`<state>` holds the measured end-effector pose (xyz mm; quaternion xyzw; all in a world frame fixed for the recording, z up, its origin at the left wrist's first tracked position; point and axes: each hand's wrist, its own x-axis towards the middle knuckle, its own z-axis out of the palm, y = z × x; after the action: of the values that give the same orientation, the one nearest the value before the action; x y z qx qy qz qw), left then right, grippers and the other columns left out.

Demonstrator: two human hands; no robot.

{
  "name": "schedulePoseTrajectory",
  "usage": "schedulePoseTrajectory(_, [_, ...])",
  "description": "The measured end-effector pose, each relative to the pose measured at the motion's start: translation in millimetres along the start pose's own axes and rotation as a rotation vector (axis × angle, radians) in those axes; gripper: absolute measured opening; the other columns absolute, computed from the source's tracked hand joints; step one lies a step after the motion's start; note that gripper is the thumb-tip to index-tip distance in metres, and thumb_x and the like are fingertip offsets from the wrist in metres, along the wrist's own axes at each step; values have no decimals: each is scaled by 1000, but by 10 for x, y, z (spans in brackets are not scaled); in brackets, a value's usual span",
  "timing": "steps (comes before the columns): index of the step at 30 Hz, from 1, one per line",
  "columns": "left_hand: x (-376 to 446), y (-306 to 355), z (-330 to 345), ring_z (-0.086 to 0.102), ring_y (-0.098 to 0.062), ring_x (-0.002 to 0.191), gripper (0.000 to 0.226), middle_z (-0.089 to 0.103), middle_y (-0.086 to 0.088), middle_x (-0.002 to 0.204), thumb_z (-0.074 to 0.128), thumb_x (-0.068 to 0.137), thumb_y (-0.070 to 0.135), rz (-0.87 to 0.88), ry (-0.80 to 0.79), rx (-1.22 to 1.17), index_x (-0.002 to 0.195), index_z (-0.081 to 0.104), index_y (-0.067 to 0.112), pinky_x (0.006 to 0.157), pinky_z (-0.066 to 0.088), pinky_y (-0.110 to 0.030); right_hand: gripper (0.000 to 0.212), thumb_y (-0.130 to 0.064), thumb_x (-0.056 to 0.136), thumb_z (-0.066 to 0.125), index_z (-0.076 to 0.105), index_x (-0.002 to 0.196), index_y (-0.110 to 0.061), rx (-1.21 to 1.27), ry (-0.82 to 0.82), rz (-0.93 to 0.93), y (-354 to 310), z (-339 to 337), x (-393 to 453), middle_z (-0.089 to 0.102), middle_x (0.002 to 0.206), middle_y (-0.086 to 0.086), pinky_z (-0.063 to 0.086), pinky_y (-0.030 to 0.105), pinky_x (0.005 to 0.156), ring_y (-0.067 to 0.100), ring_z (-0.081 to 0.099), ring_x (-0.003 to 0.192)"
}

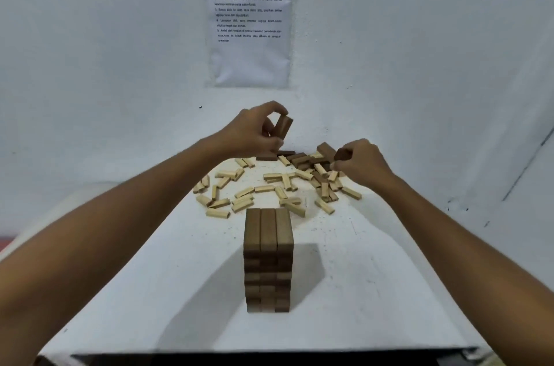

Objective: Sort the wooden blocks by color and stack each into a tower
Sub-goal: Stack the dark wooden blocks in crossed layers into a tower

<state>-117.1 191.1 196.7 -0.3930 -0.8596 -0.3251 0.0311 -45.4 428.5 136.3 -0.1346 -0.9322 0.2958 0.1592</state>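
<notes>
Blocks (284,126) (dark) pinched, seemingly both hands (254,131).

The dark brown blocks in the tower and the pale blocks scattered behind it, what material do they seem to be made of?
The dark brown rectangular blocks of the tower look like wood with a matte stained finish: faint grain, no shine. The pale cream rectangular blocks scattered behind look like unstained wood, matte too; the blur leaves their grain unclear. The left hand holds one dark block of the same look.
</notes>
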Motion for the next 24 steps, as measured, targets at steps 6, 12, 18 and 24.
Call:
schedulePoseTrajectory(6, [-266, 747, 118, 66, -7, 70, 52, 71, -4, 90, 73, 84, 14, 110, -16, -56, 130, 49, 20, 69, 53, -20, 27, -16, 75, 76, 57, 66, 0, 103, 115, 11, -45, -450, -555, 48, 61, 4, 34, 28, 58, 20, 47, 58])
schedulePoseTrajectory(12, [-403, 1289, 654, 63, 1, 61, 48, 65, 3, 83, 70, 83, 11, 131, -22, -137, 127, 51, 15, 53, 47, -9, 26, -18, 75, 77, 65, 77, 5, 114, 196, 64, 191, -697, -1060, 61, 74, 23, 49, 42, 66, 34, 59, 68])
schedulePoseTrajectory(18, [-500, 1481, 1415, 61, -5, 62, 47, 60, -3, 91, 67, 83, 8, 65, -109, -144, 127, 51, 11, 49, 45, -14, 29, -18, 73, 76, 66, 84, 6, 115, 220, 232, 646, -778, -1456, 67, 85, 25, 53, 44, 71, 37, 63, 72])
schedulePoseTrajectory(24, [-664, 1339, 2063, 71, -17, 75, 29, 67, -7, 93, 62, 81, 5, -83, -251, -168, 107, 52, 13, 62, 54, -25, 18, -18, 75, 76, 68, 77, -2, 120, 181, 383, 997, -622, -1817, 64, 74, 11, 40, 29, 61, 23, 58, 66])
